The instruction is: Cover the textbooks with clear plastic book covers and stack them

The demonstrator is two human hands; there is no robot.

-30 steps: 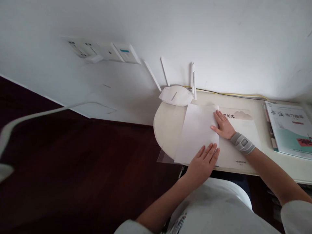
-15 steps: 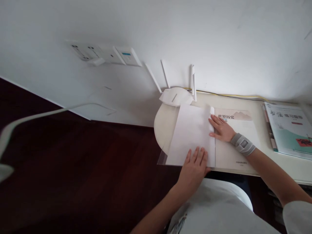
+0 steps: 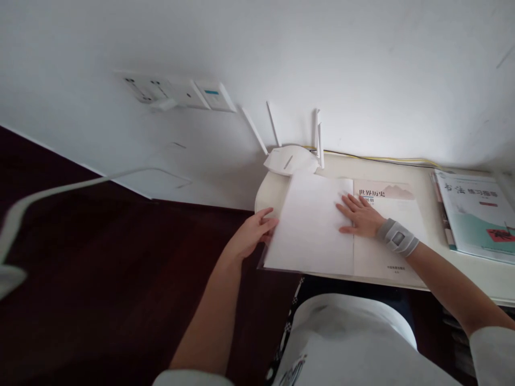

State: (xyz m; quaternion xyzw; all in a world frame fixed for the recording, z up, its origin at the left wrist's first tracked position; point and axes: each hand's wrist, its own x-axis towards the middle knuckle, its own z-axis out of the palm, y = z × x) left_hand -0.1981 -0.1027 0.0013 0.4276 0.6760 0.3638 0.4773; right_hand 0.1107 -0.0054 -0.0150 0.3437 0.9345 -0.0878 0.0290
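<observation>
White paper fills the left half of an open book (image 3: 314, 230), which lies flat near the rounded left end of a cream table (image 3: 266, 194), its lower-left corner jutting past the edge. On the right-hand page, dark Chinese characters stand beside a pale pinkish mountain print. The right hand (image 3: 361, 217) rests across the middle fold, its grip spread, fingers fanned onto the blank side; a grey wristband (image 3: 398, 237) circles that wrist. At the book's left edge is the left hand (image 3: 253, 233), fingers slightly bent; I cannot tell whether its grip pinches the edge or only touches it. Just behind the book sits a white router (image 3: 292, 160) with raised antennas, yellow and black cables (image 3: 378, 158) running along the wall. Farther right lies a stack of books (image 3: 477, 214), the top one white and green.
</observation>
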